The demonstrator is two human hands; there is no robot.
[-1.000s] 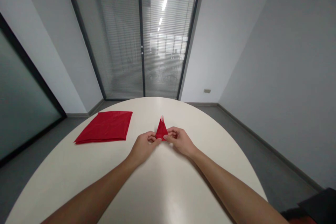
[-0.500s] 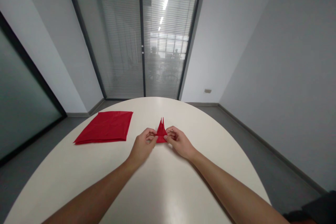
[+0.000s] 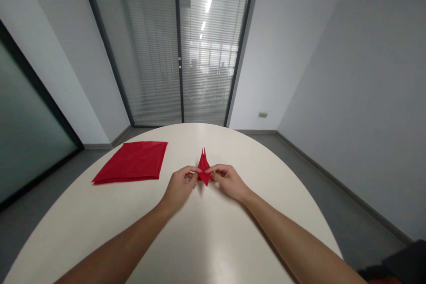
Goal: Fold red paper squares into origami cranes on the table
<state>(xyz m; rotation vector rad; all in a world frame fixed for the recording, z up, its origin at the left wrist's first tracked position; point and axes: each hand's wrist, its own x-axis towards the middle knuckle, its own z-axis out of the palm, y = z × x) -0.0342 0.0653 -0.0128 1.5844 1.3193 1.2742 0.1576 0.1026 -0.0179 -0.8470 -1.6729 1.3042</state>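
A small folded piece of red paper (image 3: 205,178) is held just above the white table (image 3: 216,226), near its middle. Two narrow points stick up from its far end, and a pointed flap hangs toward me at the near end. My left hand (image 3: 182,182) pinches the paper's left side between thumb and fingers. On the other side my right hand (image 3: 228,179) grips the right edge, its index finger lying across the front of the paper. The fingers hide both side edges.
A stack of flat red paper sheets (image 3: 133,162) lies on the table to the left. Beyond the round table edge stands a glass door (image 3: 181,80) with blinds. A dark object (image 3: 404,262) shows at the lower right.
A flap of the red paper has come down toward me, so the straight near edge now shows a downward point. My index fingers have moved onto the front of the paper.
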